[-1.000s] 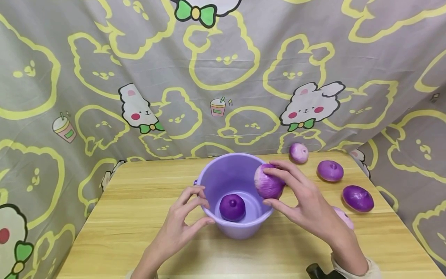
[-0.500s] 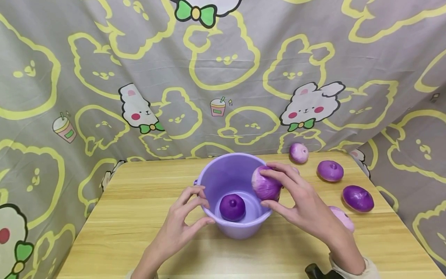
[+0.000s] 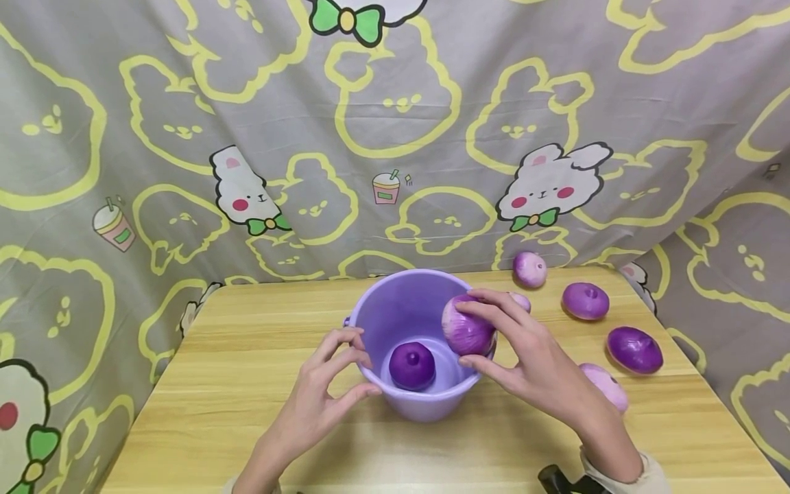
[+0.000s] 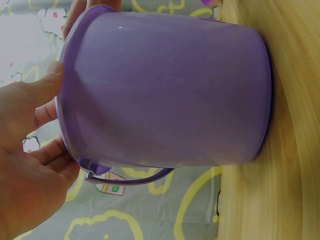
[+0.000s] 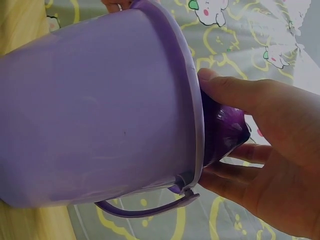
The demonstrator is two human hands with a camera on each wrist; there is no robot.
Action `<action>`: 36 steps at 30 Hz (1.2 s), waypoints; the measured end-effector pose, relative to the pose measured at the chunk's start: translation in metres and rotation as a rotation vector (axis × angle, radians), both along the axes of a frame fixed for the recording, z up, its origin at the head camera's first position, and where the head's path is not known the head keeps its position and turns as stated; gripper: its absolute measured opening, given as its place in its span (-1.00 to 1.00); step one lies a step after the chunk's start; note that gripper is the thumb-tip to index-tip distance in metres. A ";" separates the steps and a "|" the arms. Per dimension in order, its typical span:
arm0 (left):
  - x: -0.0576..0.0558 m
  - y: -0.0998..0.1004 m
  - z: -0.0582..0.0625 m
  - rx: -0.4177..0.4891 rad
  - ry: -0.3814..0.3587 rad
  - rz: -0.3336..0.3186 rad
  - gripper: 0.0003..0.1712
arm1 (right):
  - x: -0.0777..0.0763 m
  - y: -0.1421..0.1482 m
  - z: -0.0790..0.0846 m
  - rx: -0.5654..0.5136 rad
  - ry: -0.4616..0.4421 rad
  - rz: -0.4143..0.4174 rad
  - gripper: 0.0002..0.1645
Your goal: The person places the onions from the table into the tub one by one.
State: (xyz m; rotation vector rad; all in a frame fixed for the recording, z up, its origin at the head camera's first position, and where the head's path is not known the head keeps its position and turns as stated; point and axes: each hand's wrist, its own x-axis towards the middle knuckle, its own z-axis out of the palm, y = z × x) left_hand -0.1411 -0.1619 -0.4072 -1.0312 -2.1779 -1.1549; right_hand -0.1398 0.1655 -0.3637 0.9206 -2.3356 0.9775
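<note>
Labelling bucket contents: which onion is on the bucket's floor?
The dark purple onion at the bottom of the bucket. The right hand holds another, paler onion at the rim; the other onions lie on the table.

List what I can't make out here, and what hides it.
Head view: the pale onion behind the right hand, partly covered.
Head view: the pink onion, partly behind the right forearm.
Head view: the black object, cut off by the bottom edge.
Both wrist views: the dark onion in the bucket, hidden by its wall.
Right wrist view: part of the held onion, behind the rim.
</note>
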 end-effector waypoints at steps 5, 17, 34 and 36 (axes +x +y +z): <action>0.000 0.001 0.000 0.002 -0.003 -0.002 -0.72 | 0.000 0.001 -0.001 0.013 -0.038 -0.010 -0.13; 0.000 0.000 0.001 0.009 0.002 -0.002 -0.73 | -0.005 0.005 -0.006 0.090 -0.006 0.014 -0.71; 0.001 0.001 0.001 0.003 -0.005 -0.005 -0.73 | -0.002 0.012 -0.003 0.060 -0.005 -0.012 -0.62; 0.001 0.001 0.001 0.003 -0.008 -0.004 -0.73 | -0.001 0.014 -0.001 0.055 -0.013 -0.021 -0.62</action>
